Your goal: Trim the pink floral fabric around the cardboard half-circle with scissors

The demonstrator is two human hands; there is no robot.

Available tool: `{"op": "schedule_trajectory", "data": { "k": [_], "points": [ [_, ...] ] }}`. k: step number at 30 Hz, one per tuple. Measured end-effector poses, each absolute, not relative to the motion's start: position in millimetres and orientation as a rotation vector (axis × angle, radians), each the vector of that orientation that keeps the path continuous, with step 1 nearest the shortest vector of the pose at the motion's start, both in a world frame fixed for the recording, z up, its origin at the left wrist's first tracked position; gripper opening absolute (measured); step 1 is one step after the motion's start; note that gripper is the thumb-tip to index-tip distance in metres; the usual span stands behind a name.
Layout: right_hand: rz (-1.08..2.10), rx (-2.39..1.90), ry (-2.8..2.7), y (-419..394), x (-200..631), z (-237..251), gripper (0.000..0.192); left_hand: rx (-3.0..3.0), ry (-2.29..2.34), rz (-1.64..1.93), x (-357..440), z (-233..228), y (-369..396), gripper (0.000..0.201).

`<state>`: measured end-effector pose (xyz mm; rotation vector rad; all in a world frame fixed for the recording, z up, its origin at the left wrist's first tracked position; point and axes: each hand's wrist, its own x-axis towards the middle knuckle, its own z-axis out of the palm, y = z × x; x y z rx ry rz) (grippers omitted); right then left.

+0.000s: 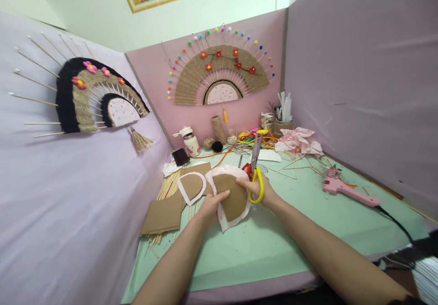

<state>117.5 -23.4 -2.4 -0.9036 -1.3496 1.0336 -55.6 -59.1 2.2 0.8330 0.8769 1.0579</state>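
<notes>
Both closed: my left hand (211, 206) pinches cardboard (234, 200) and dotted cloth (226, 172) above the tabletop (273, 259), my right hand (260, 189) their right edge (scissors (262, 186) held there too). I'd keep layers flat, margin even.

Both arms are slanting inward from the lower part of the view, their forearms bare and their hands lying near each other but apart. The left forearm (176, 257) is pointing upward and to the right; the right forearm (320, 240) is pointing upward and to the left, showing a longer stretch of skin. The left hand (209, 208) is gripping, its thumb (223, 196) reaching across on top toward the right, its other fingers lying mostly hidden underneath. The right hand (268, 193) is sitting slightly higher, also gripping, its thumb (245, 185) pointing leftward toward its counterpart, its other fingers lying largely concealed.
</notes>
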Motion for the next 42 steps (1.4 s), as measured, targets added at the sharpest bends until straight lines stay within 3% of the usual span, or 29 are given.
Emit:
{"op": "schedule_trajectory", "data": {
  "k": [10, 21, 32, 42],
  "points": [
    [1.097, -0.910, -1.624, -30.4, 127.3, 8.8, 0.038, 0.707, 0.842, 1.267, -99.6, 27.5, -55.8, 0.036],
    [1.169, -1.015, -1.962, -40.9, 128.9, 10.7, 0.022, 0.605, 0.822, 1.304, -107.2, 31.8, -42.4, 0.037],
    [1.305, -1.027, -1.874, -37.0, 130.3, 1.6, 0.030, 0.661, 0.871, 1.303, -118.2, 36.6, -43.2, 0.029],
    [1.295, -1.028, -1.888, -35.1, 130.3, -5.0, 0.023, 0.707, 0.881, 1.275, -122.5, 33.6, -41.0, 0.036]
  ]
}}
